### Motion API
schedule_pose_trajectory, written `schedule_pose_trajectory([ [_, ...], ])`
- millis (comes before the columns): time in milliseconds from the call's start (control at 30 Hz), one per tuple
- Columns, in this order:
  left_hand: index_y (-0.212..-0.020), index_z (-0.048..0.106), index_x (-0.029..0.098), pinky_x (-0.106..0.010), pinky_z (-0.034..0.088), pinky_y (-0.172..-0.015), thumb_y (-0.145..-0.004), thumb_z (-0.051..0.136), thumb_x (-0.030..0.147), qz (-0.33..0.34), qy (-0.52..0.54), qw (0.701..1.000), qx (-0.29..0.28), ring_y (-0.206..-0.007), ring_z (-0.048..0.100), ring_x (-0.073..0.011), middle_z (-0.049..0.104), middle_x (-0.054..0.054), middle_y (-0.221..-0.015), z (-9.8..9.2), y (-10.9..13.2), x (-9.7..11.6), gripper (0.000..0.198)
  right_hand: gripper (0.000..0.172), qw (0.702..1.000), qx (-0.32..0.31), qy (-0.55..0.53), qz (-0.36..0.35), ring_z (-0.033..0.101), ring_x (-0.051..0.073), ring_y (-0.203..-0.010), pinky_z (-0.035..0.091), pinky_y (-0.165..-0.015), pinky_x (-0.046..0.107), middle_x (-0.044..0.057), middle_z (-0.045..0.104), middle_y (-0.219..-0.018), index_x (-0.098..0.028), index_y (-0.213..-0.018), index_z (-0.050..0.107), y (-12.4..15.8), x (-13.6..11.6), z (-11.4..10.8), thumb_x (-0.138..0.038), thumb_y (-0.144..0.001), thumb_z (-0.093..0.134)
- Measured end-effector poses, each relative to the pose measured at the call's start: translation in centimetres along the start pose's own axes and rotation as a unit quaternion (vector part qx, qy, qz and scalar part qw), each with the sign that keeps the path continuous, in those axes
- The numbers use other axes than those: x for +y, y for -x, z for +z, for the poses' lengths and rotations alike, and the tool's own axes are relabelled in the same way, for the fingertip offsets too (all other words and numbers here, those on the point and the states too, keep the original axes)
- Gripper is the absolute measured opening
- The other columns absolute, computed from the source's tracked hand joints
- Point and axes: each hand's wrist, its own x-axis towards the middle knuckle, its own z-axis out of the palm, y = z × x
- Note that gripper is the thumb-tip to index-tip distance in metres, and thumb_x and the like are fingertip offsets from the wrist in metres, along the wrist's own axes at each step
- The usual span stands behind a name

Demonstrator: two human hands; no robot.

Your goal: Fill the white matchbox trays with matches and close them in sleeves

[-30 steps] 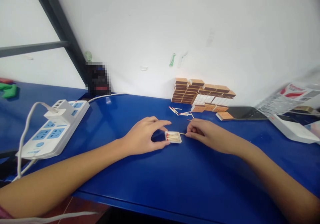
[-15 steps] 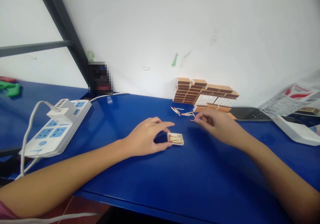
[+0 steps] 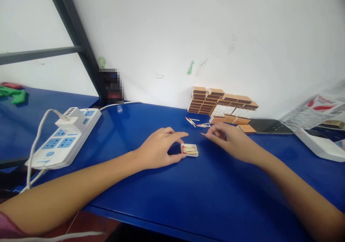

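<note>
A small white matchbox tray (image 3: 196, 150) lies on the blue table, holding several red-tipped matches (image 3: 189, 149). My left hand (image 3: 157, 148) rests around its left end with the thumb and index finger spread apart. The thumb tip is at the tray's lower left corner, while the index finger reaches past its far side. Between the thumb and fingers of my right hand (image 3: 229, 137) a single match (image 3: 202, 134) is pinched, its red head pointing left. Just beyond it, loose matches (image 3: 191, 122) lie scattered on the table.
Stacked matchboxes (image 3: 202, 100) stand against the wall, with one lone matchbox (image 3: 246, 128) beside a black phone (image 3: 272, 126). A white power strip (image 3: 64, 141) with a cable is at left. To the right are a white device (image 3: 320, 145) and a clear plastic bag (image 3: 302, 109).
My right hand has come left and slightly nearer with the match, leaving the loose matches. My left hand stays by the tray. The view has shifted slightly.
</note>
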Motion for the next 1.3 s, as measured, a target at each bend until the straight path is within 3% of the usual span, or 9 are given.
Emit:
schedule_pose_trajectory([
  [133, -0.143, 0.055, 0.02, -0.044, 0.051, -0.1, -0.09, 0.076, 0.039, -0.004, 0.005, 1.0, -0.007, -0.11, 0.063, -0.0262, 0.078, -0.003, -0.119, 0.0, 0.0, 0.1, 0.06, 0.035, 0.997, -0.042, -0.055, -0.02, 0.051, 0.016, -0.066, 0.042, -0.06, 0.029, 0.0, 0.059, -0.075, -0.024, -0.089, 0.069, 1.7, -4.1, 1.6, -0.053, -0.101, 0.054],
  [233, -0.143, 0.055, 0.02, -0.044, 0.052, -0.1, -0.091, 0.076, 0.039, 0.004, 0.013, 1.0, -0.005, -0.111, 0.063, -0.0258, 0.078, -0.004, -0.119, 0.0, 0.1, 0.1, 0.059, 0.036, 0.996, -0.048, -0.075, -0.023, 0.051, 0.016, -0.065, 0.042, -0.059, 0.029, 0.001, 0.06, -0.074, -0.024, -0.089, 0.07, 1.9, -4.8, 2.2, -0.055, -0.1, 0.054],
  [333, -0.144, 0.055, 0.021, -0.044, 0.052, -0.1, -0.091, 0.076, 0.038, 0.005, 0.007, 1.0, -0.004, -0.111, 0.064, -0.0256, 0.078, -0.004, -0.119, 0.0, 0.1, 0.1, 0.059, 0.036, 0.998, 0.019, -0.064, -0.012, 0.054, 0.018, -0.065, 0.044, -0.061, 0.031, 0.002, 0.063, -0.072, -0.023, -0.09, 0.07, 0.7, -2.6, 1.9, -0.055, -0.098, 0.056],
  [467, -0.143, 0.055, 0.021, -0.043, 0.051, -0.1, -0.09, 0.077, 0.037, 0.01, 0.012, 1.0, -0.003, -0.11, 0.064, -0.0249, 0.078, -0.003, -0.118, -0.1, 0.1, 0.1, 0.06, 0.034, 0.984, 0.144, 0.05, 0.088, 0.058, 0.02, -0.063, 0.042, -0.058, 0.033, 0.004, 0.066, -0.073, -0.021, -0.085, 0.068, -1.3, 2.2, 1.4, -0.055, -0.087, 0.064],
  [667, -0.144, 0.055, 0.02, -0.044, 0.051, -0.102, -0.091, 0.075, 0.04, -0.004, 0.01, 1.0, -0.01, -0.111, 0.063, -0.0249, 0.078, -0.003, -0.118, -0.3, 0.0, 0.2, 0.06, 0.028, 0.984, 0.078, 0.112, 0.11, 0.06, 0.023, -0.062, 0.039, -0.058, 0.035, 0.007, 0.068, -0.069, -0.023, -0.074, 0.059, -2.1, 4.9, 1.2, -0.043, -0.093, 0.054],
  [867, -0.144, 0.055, 0.022, -0.043, 0.051, -0.101, -0.091, 0.075, 0.04, 0.002, 0.009, 1.0, -0.003, -0.109, 0.064, -0.024, 0.078, -0.003, -0.116, -0.2, 0.0, 0.1, 0.059, 0.029, 0.993, 0.093, 0.075, 0.014, 0.06, 0.022, -0.071, 0.041, -0.063, 0.034, 0.007, 0.067, -0.08, -0.022, -0.082, 0.061, -1.7, 2.4, 0.6, -0.044, -0.098, 0.051],
  [1133, -0.144, 0.054, 0.021, -0.043, 0.052, -0.097, -0.09, 0.076, 0.038, 0.004, -0.005, 1.0, -0.003, -0.11, 0.064, -0.0259, 0.078, -0.004, -0.118, 0.0, 0.0, -0.1, 0.06, 0.029, 0.993, -0.093, -0.014, -0.075, 0.055, 0.017, -0.071, 0.042, -0.065, 0.03, 0.002, 0.065, -0.084, -0.023, -0.091, 0.063, 1.1, -3.8, 1.6, -0.045, -0.105, 0.05],
  [1233, -0.144, 0.054, 0.021, -0.044, 0.052, -0.099, -0.091, 0.076, 0.039, 0.006, -0.001, 1.0, 0.003, -0.11, 0.064, -0.0252, 0.078, -0.004, -0.117, 0.1, 0.0, 0.0, 0.06, 0.028, 0.992, -0.092, -0.022, -0.087, 0.055, 0.017, -0.07, 0.042, -0.065, 0.03, 0.002, 0.064, -0.084, -0.023, -0.092, 0.065, 1.2, -4.2, 1.7, -0.045, -0.104, 0.054],
  [1300, -0.144, 0.054, 0.021, -0.044, 0.051, -0.1, -0.091, 0.076, 0.038, 0.003, -0.001, 1.0, 0.002, -0.11, 0.064, -0.025, 0.078, -0.003, -0.117, 0.0, 0.0, 0.0, 0.06, 0.026, 0.996, -0.048, -0.022, -0.069, 0.054, 0.017, -0.068, 0.041, -0.064, 0.031, 0.001, 0.062, -0.08, -0.023, -0.093, 0.067, 0.6, -3.5, 1.7, -0.044, -0.103, 0.054],
])
